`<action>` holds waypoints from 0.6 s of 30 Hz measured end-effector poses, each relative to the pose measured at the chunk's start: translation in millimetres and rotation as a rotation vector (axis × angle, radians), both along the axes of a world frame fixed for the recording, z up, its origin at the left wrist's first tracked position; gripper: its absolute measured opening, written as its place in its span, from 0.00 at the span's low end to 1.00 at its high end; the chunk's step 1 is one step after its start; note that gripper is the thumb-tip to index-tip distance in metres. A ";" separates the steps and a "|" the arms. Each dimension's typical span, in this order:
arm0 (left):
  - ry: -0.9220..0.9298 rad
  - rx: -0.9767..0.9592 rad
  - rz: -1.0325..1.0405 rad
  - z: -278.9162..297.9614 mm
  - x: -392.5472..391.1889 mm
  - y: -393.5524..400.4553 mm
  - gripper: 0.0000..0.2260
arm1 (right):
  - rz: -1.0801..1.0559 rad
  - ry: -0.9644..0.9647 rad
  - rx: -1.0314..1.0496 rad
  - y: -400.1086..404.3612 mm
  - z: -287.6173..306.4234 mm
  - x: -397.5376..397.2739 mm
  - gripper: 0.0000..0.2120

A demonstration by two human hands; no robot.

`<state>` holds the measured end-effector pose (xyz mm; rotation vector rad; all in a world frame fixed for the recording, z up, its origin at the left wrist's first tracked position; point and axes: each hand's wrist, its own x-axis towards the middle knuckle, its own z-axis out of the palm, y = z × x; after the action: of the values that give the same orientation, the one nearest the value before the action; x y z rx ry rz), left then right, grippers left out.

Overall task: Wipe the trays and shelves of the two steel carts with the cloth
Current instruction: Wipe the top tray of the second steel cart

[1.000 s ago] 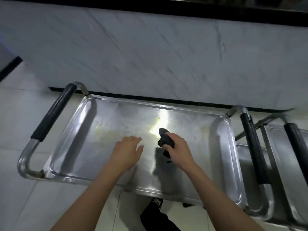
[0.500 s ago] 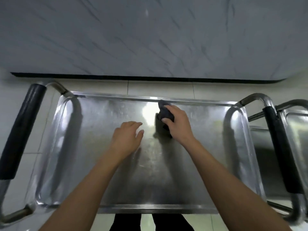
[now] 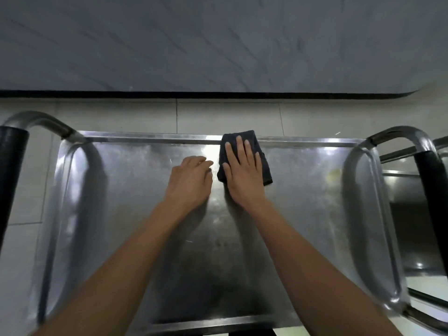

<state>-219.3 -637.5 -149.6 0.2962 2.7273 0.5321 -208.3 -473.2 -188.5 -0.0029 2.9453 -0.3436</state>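
The top tray [image 3: 303, 214] of a steel cart fills the middle of the head view. A dark folded cloth [image 3: 265, 170] lies flat on it against the far rim. My right hand [image 3: 242, 170] presses down on the cloth with straight, spread fingers. Just left of the cloth, my left hand [image 3: 191, 180] rests on the bare tray with its fingers loosely bent and nothing in it. At the right edge, part of a second steel cart [image 3: 409, 214] shows.
Black-sleeved push handles stand at the left end [image 3: 9, 170] and the right end [image 3: 430, 190] of the cart. A grey marbled wall [image 3: 218, 44] with a black skirting runs close behind the tray. Pale floor tiles [image 3: 225, 115] lie between them.
My right hand carried the bunched cloth from mid-tray to the far rim and flattened onto it. The left hand shifted slightly forward. The camera tipped further down over the tray.
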 end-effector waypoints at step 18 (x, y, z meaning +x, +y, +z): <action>0.058 -0.065 -0.133 -4.1 -2.2 106.4 0.16 | -0.111 -0.004 -0.018 110.4 -6.7 20.1 0.26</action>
<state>-221.5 -531.1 -153.7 0.4786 2.7492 0.4039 -188.1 -362.8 -195.2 0.1584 2.9455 -0.3855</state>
